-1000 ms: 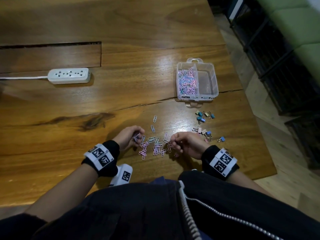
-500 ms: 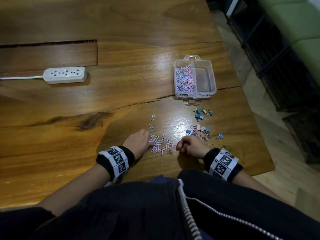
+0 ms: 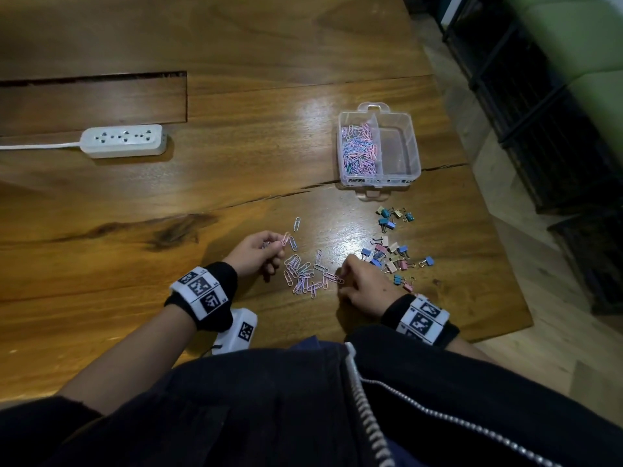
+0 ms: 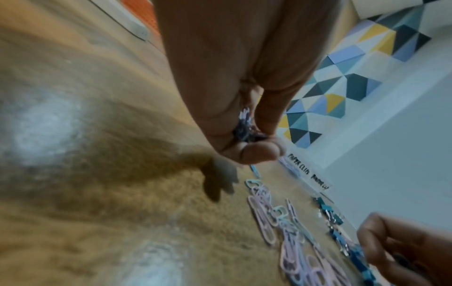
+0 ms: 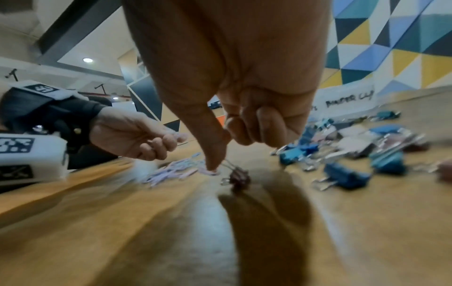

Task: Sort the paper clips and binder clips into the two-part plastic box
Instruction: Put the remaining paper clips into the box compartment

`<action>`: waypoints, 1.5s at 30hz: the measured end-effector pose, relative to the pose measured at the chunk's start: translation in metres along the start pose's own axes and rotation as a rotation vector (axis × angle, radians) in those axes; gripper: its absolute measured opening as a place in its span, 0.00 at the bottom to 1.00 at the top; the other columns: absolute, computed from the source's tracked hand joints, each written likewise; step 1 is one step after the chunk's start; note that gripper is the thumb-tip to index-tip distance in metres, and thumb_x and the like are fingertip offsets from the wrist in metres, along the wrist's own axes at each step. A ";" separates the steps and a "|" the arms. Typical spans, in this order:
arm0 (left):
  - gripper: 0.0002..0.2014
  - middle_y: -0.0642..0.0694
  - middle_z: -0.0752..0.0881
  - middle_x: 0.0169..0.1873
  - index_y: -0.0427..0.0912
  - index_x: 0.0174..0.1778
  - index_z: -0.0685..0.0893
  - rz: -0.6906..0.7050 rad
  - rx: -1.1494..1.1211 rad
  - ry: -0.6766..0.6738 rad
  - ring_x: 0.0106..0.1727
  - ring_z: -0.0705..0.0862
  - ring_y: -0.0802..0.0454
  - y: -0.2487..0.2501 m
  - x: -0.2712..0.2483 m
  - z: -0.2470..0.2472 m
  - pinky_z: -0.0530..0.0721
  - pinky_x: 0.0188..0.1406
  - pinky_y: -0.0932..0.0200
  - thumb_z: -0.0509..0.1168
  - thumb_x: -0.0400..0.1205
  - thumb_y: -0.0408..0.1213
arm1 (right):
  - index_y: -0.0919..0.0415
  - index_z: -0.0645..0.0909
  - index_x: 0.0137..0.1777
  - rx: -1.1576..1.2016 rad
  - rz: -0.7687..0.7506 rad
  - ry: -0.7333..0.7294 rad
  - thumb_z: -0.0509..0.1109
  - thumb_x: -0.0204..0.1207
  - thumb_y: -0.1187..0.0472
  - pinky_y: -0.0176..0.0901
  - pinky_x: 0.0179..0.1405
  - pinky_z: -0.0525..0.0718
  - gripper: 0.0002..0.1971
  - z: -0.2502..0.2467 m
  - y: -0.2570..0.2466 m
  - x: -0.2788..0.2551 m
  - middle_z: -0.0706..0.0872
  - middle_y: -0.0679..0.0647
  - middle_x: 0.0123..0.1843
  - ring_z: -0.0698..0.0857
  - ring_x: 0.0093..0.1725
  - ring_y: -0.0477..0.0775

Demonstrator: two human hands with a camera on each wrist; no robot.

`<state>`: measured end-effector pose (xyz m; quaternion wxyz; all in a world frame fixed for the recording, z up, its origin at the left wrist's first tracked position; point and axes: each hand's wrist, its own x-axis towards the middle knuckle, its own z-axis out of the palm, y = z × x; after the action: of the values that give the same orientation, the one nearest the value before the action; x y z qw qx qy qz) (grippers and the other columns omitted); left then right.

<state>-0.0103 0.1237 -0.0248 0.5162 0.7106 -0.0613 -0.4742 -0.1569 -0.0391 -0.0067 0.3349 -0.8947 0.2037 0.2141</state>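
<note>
The clear two-part box [image 3: 414, 153] stands at the far right; its left part holds paper clips [image 3: 359, 148], its right part is bare. Loose paper clips [image 3: 305, 273] lie between my hands, and binder clips [image 3: 392, 254] lie in two groups to their right. My left hand [image 3: 281, 246] is curled round a bunch of clips [image 4: 244, 123] and pinches a pink one at its fingertips. My right hand [image 3: 340, 276] has its fingers curled; its thumb tip [image 5: 211, 168] is down on a pink clip at the pile's right end. A dark red binder clip [image 5: 239, 178] lies beside it.
A white power strip [image 3: 123, 141] with its cable lies at the far left. A recessed panel [image 3: 94, 102] is cut into the wooden table behind it. The table's right edge [image 3: 499, 251] drops to the floor; a black rack [image 3: 539, 112] stands beyond.
My left hand has lifted off the pile's left side and moved up and left, with a pink clip pinched in it. My right hand stays at the pile's right end.
</note>
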 end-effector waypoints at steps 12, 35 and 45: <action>0.20 0.50 0.75 0.38 0.46 0.42 0.70 0.064 0.855 0.129 0.38 0.72 0.54 -0.003 -0.014 0.025 0.70 0.33 0.61 0.70 0.72 0.55 | 0.61 0.74 0.60 -0.155 -0.131 0.080 0.65 0.75 0.57 0.42 0.60 0.72 0.15 0.019 -0.007 0.019 0.75 0.56 0.59 0.72 0.61 0.53; 0.14 0.47 0.71 0.27 0.44 0.33 0.70 -0.019 0.195 -0.068 0.19 0.71 0.60 0.004 -0.002 0.021 0.67 0.19 0.68 0.49 0.86 0.35 | 0.62 0.73 0.36 1.026 0.193 -0.042 0.53 0.80 0.69 0.35 0.30 0.70 0.12 -0.009 -0.013 0.026 0.74 0.53 0.33 0.72 0.31 0.47; 0.13 0.48 0.78 0.25 0.42 0.34 0.75 -0.054 -0.230 0.017 0.16 0.73 0.59 0.006 -0.009 0.010 0.67 0.10 0.71 0.51 0.82 0.33 | 0.60 0.73 0.60 -0.198 -0.202 0.083 0.69 0.71 0.51 0.37 0.56 0.67 0.20 0.019 -0.018 0.034 0.74 0.58 0.60 0.69 0.61 0.54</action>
<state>-0.0199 0.1197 -0.0148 0.5820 0.6519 0.0171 -0.4858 -0.1242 -0.0212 -0.0285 0.2562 -0.9474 0.1042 0.1609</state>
